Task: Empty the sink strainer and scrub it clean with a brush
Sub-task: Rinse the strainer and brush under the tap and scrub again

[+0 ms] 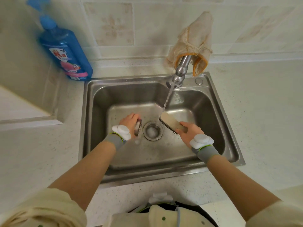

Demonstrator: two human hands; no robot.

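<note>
Strainer [138,128] is just left of the drain [152,131], tilted on edge and looking foamy inside. Left hand [129,122] grip is wrapped round it. Right of the drain, right hand [190,133] grip is closed on the brush [170,124], bristles down, head under the tap [179,72] stream. I read this as the scrub stage, brush being wetted. Next: bring the brush to the strainer and work the inside, holding firmly because wet steel slips.

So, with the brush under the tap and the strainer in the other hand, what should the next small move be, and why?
Probably carry the brush across to the strainer and begin scrubbing. The right hand grips the brush with its tip under the running water, so it is wet; the left hand holds the strainer, out of the drain, apart from the brush.
</note>
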